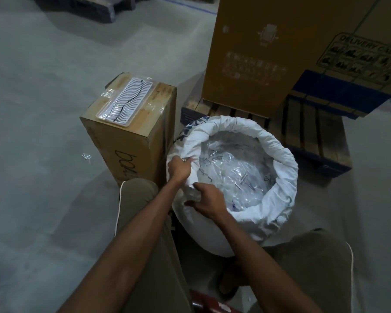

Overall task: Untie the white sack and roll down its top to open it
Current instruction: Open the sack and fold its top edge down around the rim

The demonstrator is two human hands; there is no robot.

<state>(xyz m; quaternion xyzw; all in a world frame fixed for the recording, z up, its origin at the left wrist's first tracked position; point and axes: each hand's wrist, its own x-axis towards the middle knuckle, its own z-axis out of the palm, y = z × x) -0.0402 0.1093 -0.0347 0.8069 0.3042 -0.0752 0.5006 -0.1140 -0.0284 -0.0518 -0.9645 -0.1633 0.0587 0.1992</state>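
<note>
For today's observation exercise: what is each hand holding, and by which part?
Both hands grip the white sack by its rolled-down rim on the near-left side: the left hand higher up the rim, the right hand just below it.

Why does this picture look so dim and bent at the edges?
Head view: low, greyish indoor light; the wide lens bows the tall carton outward; both hands on the white sack stay fairly sharp; clear plastic inside glints faintly.

White sack (278,141) with blue print, brown box (131,141)
</note>
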